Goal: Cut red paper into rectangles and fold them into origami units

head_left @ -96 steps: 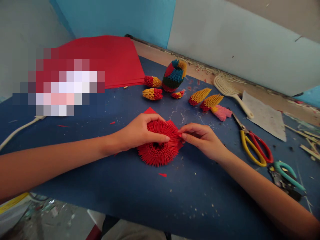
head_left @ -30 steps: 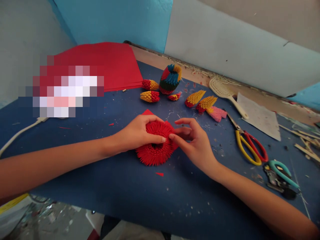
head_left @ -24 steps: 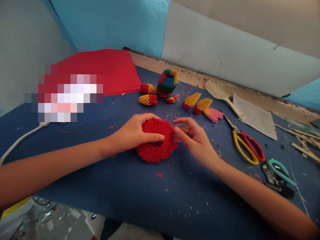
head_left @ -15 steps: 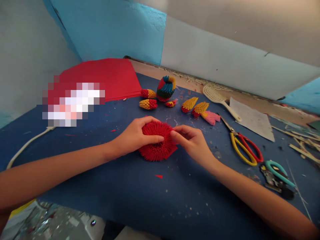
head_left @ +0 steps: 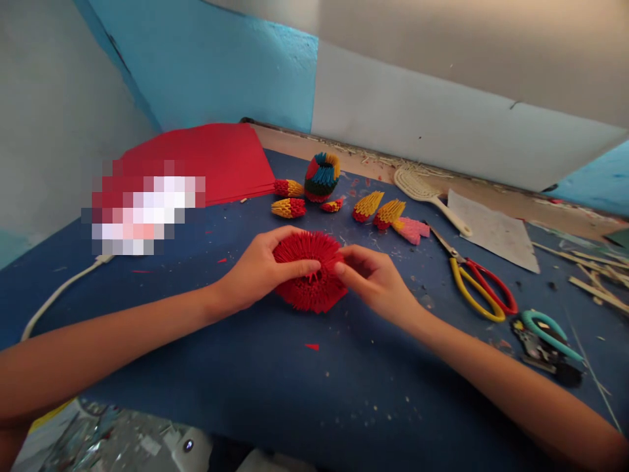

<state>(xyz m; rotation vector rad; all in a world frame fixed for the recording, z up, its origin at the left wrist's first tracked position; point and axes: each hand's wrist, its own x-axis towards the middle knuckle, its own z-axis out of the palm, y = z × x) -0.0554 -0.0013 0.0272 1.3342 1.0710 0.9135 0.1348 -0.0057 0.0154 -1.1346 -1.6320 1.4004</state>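
Note:
A round red disc of many folded paper pieces point(head_left: 307, 288), with a small hole near its middle, is held just over the blue tabletop. My left hand point(head_left: 268, 262) grips its left side, the thumb lying across the top toward the hole and the fingers behind the far rim. At the right rim my right hand point(head_left: 376, 278) pinches the edge between thumb and fingertips; whether a single loose piece is in that pinch I cannot make out. A small red paper scrap point(head_left: 312, 347) lies in front of the disc.
Behind stand a multicoloured folded-paper pot point(head_left: 322, 180) and several red-and-yellow paper pieces point(head_left: 368, 206). To the right lie scissors point(head_left: 474, 282), a cream hairbrush point(head_left: 417, 187), a white sheet point(head_left: 491, 229) and a turquoise-handled tool point(head_left: 548, 334). Red paper sheets point(head_left: 221, 157) cover the back left.
The view has shifted slightly. The disc has turned or tilted a little between my hands, and the flat red corner at its lower right now sits closer in against the rim.

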